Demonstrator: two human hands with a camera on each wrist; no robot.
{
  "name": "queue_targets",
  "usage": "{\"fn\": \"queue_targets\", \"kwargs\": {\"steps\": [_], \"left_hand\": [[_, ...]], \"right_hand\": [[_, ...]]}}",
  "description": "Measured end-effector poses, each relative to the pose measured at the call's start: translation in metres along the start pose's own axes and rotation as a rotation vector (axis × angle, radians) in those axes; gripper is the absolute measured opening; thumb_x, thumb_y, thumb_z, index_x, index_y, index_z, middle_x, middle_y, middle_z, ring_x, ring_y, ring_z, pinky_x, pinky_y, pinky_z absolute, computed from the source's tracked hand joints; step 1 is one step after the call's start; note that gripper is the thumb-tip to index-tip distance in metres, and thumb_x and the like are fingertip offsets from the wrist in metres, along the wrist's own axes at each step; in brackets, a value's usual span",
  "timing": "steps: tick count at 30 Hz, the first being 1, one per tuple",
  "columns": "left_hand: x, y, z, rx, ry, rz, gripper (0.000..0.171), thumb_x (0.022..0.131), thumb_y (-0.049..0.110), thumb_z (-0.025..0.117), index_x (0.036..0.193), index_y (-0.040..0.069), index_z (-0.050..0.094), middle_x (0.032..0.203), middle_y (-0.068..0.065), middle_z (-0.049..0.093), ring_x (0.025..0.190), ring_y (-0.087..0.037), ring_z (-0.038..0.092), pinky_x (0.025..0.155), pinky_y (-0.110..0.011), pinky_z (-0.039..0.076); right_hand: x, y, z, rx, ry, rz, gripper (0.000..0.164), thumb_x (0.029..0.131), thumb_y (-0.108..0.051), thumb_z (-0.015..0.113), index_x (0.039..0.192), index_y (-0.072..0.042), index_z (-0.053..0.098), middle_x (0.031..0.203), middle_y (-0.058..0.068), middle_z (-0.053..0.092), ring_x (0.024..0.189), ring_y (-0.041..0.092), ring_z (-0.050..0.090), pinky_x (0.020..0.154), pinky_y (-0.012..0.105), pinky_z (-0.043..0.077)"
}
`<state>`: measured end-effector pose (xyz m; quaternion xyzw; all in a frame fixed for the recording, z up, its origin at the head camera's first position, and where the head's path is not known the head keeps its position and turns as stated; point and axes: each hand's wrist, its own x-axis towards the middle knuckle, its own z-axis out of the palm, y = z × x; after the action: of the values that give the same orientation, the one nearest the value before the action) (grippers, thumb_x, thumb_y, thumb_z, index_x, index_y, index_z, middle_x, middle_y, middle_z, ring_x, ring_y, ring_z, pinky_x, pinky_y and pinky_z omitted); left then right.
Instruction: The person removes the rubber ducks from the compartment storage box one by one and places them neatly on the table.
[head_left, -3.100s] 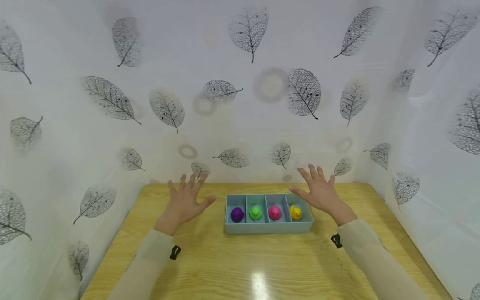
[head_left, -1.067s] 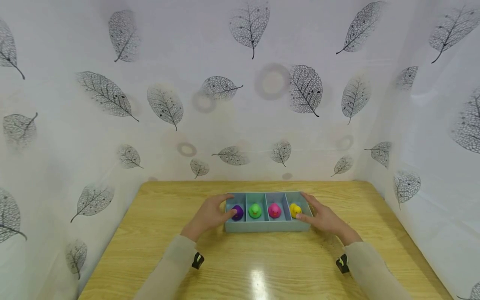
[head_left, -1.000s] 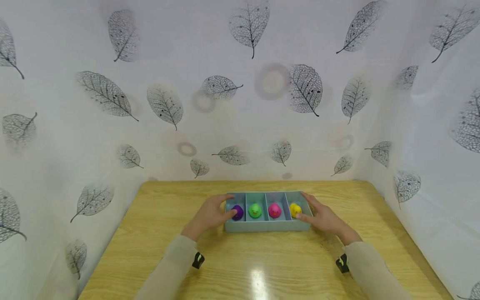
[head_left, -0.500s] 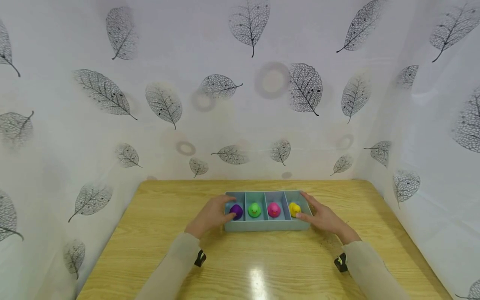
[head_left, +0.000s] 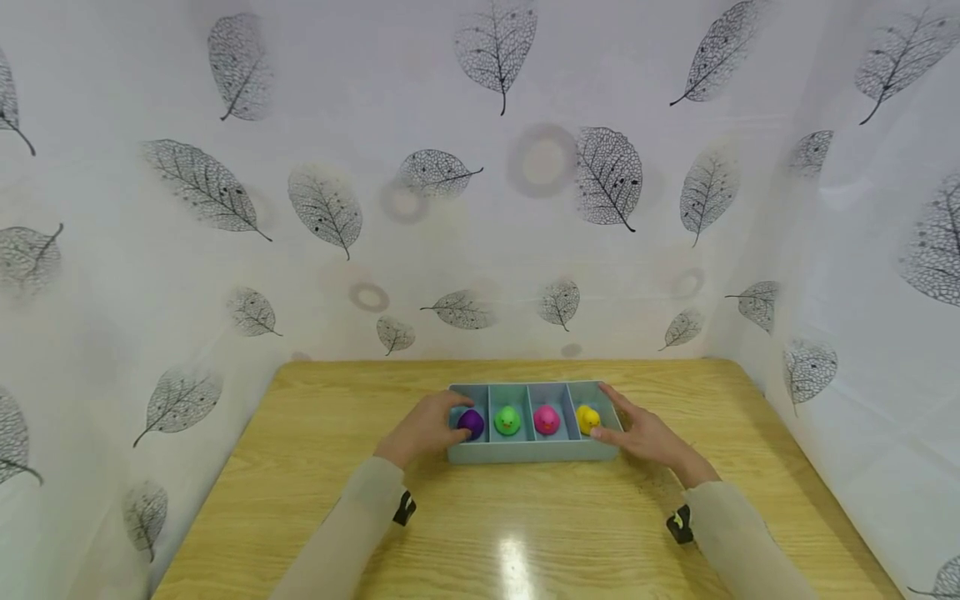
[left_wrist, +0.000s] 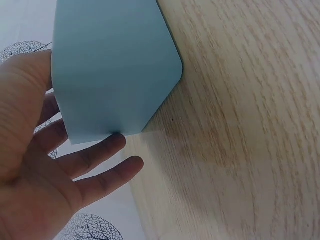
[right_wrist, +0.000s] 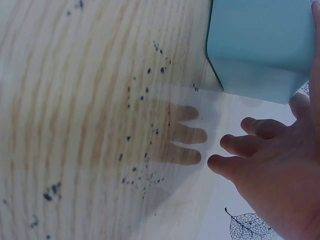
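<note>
A pale blue-grey box (head_left: 532, 452) with compartments stands on the table. In its leftmost compartment sits a purple toy duck (head_left: 471, 423), with my left hand (head_left: 426, 427) at that end. The thumb tip is right at the duck's front, the index finger bent close over its back. Other left fingers (left_wrist: 107, 182) extend outside the end wall. My right hand (head_left: 651, 435) spans the opposite end, index fingertip at the back corner and thumb tip beside the yellow toy duck (head_left: 588, 419). Its remaining fingers (right_wrist: 245, 145) stick out straight outside the box.
Green (head_left: 507, 420) and pink toy ducks (head_left: 547, 419) occupy the middle compartments. Leaf-printed white sheeting (head_left: 480, 250) encloses the wooden table (head_left: 480, 517) at the back and both sides. Dark specks (right_wrist: 162, 70) mark the tabletop near the right hand.
Both hands have come down from above the table to the box's ends. Lately the left index finger has bent nearer the purple duck, while the right hand has held still.
</note>
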<state>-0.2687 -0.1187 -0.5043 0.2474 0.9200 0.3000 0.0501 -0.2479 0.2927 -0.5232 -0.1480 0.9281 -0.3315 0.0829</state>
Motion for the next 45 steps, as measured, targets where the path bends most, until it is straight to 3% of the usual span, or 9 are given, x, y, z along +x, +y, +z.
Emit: {"fn": "queue_targets", "kwargs": {"steps": [6, 16, 29, 45], "left_hand": [[0.004, -0.001, 0.001, 0.021, -0.032, 0.014, 0.048, 0.086, 0.010, 0.084, 0.130, 0.000, 0.069, 0.131, -0.018, 0.072, 0.126, -0.039, 0.065, 0.113, -0.053, 0.050], [0.010, 0.003, 0.000, 0.066, -0.081, -0.032, 0.051, 0.084, 0.006, 0.085, 0.132, 0.002, 0.069, 0.132, -0.017, 0.072, 0.127, -0.039, 0.065, 0.113, -0.054, 0.050], [0.017, 0.008, 0.001, 0.101, -0.116, -0.058, 0.041, 0.086, 0.009, 0.085, 0.124, 0.000, 0.073, 0.123, -0.017, 0.074, 0.118, -0.035, 0.067, 0.108, -0.050, 0.054], [0.016, 0.005, 0.005, 0.097, -0.096, -0.074, 0.036, 0.086, 0.011, 0.086, 0.119, 0.002, 0.075, 0.118, -0.016, 0.073, 0.114, -0.034, 0.067, 0.107, -0.052, 0.054]], "right_hand": [[0.000, 0.002, 0.003, 0.009, -0.014, -0.005, 0.091, 0.101, -0.050, 0.067, 0.171, -0.027, 0.012, 0.168, 0.032, 0.027, 0.142, 0.063, 0.040, 0.109, 0.076, 0.041], [0.001, 0.002, 0.001, -0.010, -0.008, -0.007, 0.093, 0.100, -0.050, 0.069, 0.171, -0.020, 0.016, 0.166, 0.034, 0.030, 0.142, 0.063, 0.042, 0.109, 0.075, 0.042], [0.001, 0.002, 0.001, -0.001, -0.006, 0.010, 0.093, 0.100, -0.050, 0.068, 0.171, -0.026, 0.013, 0.167, 0.033, 0.029, 0.143, 0.062, 0.041, 0.110, 0.076, 0.041], [0.001, 0.006, 0.003, 0.038, 0.005, 0.017, 0.092, 0.100, -0.049, 0.068, 0.171, -0.029, 0.012, 0.170, 0.029, 0.026, 0.147, 0.060, 0.035, 0.113, 0.077, 0.036]]}}
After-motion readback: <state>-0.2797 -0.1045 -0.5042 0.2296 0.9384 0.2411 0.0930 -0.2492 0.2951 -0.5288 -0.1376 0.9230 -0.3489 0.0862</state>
